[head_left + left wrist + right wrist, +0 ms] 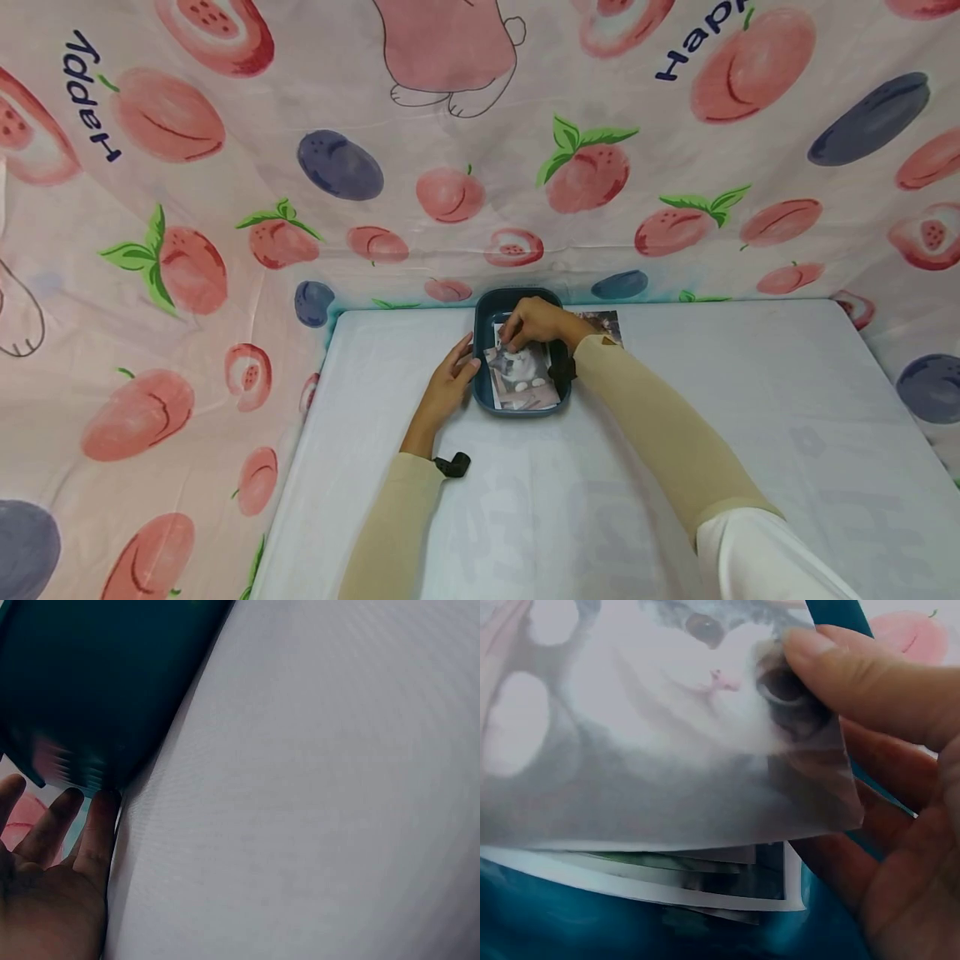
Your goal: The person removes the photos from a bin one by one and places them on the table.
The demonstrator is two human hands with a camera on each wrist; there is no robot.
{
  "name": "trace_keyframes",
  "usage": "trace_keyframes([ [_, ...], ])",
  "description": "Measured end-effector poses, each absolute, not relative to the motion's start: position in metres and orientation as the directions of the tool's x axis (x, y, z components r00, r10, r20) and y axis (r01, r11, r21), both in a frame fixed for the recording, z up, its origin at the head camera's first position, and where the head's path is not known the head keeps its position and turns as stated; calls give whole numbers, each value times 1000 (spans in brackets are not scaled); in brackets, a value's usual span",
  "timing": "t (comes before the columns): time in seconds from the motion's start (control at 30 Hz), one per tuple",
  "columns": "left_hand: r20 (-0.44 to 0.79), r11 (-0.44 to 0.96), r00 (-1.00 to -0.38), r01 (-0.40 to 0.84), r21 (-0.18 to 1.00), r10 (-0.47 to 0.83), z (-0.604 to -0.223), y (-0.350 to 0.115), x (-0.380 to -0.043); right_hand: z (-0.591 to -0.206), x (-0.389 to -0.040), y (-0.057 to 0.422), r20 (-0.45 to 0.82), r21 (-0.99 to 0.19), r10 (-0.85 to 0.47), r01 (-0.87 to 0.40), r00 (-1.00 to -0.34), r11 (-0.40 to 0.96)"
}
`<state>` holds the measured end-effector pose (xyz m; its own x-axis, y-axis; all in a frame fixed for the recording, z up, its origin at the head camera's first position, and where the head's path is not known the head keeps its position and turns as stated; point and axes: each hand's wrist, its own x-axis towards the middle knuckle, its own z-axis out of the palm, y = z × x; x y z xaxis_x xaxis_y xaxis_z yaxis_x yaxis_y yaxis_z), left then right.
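A dark teal plastic basket (pixel 486 312) stands near the table's back edge, with photo prints inside. My right hand (pixel 537 322) reaches over it and pinches a cat photo (pixel 523 372) by its edge. In the right wrist view, the thumb lies on the front of the cat photo (pixel 667 791), and the other fingers are behind it. Beneath that print, several more photos (pixel 794 889) lie stacked in the basket. My left hand (pixel 447 385) is at the basket's left side. Its fairly straight fingers reach the outer wall of the basket (pixel 97 682) in the left wrist view.
Another photo (pixel 610 322) lies on the table right of the basket, partly covered by the right forearm. A white cloth covers the table (pixel 525 500). Behind and to the left hangs a pink fruit-print curtain (pixel 457 150).
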<state>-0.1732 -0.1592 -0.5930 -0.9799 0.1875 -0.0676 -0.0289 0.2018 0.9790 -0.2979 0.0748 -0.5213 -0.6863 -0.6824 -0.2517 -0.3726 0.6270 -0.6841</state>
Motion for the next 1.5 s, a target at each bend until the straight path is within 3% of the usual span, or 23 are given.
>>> trace_keyframes([
  [0.27,-62,172,-981,-29,985,185,-595,-160,-174,-514,-294,80,-331,-760,-745,-304,-579,574],
  [0.4,-60,187,-981,-25,982,182,-595,-160,-173,-507,-291,84,-380,-741,-731,-287,-567,607],
  [0.57,-60,187,-981,-25,982,186,-597,-160,-174,-507,-288,95,-330,-767,-688,-241,-647,594],
  [0.77,-53,197,-980,-15,980,191,-597,-160,-174,-510,-283,113,-265,-858,-597,-98,-757,505],
  [1.07,-60,213,-982,-20,977,182,-596,-160,-172,-500,-273,143,-286,-903,-458,76,-841,424],
  [1.33,-46,196,-983,-10,981,179,-598,-159,-173,-497,-269,192,-167,-884,-355,-20,-920,466],
  [1.5,-42,201,-984,-6,979,174,-597,-159,-173,-495,-268,226,-164,-863,-304,-14,-938,506],
])
